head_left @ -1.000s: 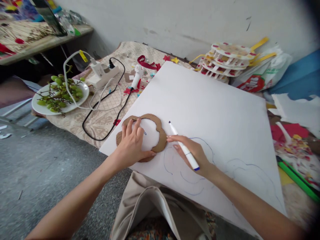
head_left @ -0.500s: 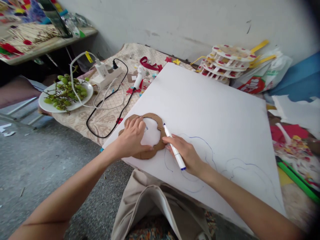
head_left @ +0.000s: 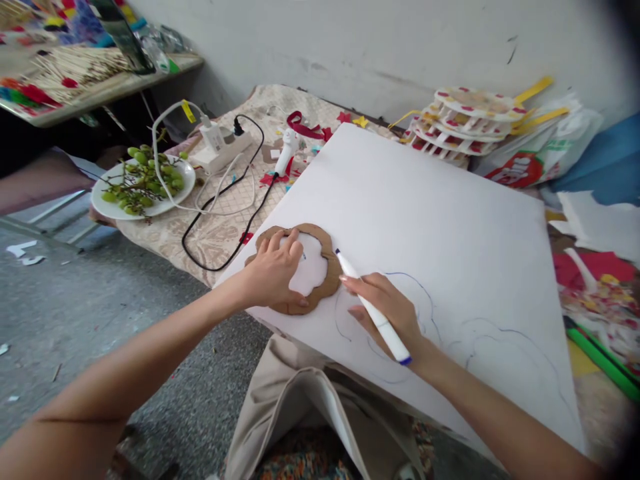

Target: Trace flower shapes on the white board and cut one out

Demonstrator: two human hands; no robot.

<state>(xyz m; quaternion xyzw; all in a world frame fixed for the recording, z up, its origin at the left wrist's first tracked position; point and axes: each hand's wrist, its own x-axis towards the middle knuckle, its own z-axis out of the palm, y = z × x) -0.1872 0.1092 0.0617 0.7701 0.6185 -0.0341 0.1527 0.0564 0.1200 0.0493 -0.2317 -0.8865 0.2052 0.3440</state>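
A brown cardboard ring template (head_left: 327,267) with a wavy edge lies on the near left corner of a big white sheet (head_left: 430,220). My left hand (head_left: 273,273) lies on it with fingers spread, pressing it flat. My right hand (head_left: 387,310) grips a white marker with a blue end (head_left: 373,310); its tip sits at the template's right edge. Faint blue traced outlines (head_left: 420,300) run across the sheet to the right of that hand.
A white plate of green grapes (head_left: 143,187) sits far left, beside a power strip (head_left: 220,143) with cables and a white glue gun (head_left: 286,152). Stacked decorated paper plates (head_left: 470,120) stand at the back right. Green markers (head_left: 603,360) and paper scraps lie at the right edge.
My right hand drew back a little from the template, the marker tip now at its right edge. The left hand stays pressed on the template. The view shifted slightly.
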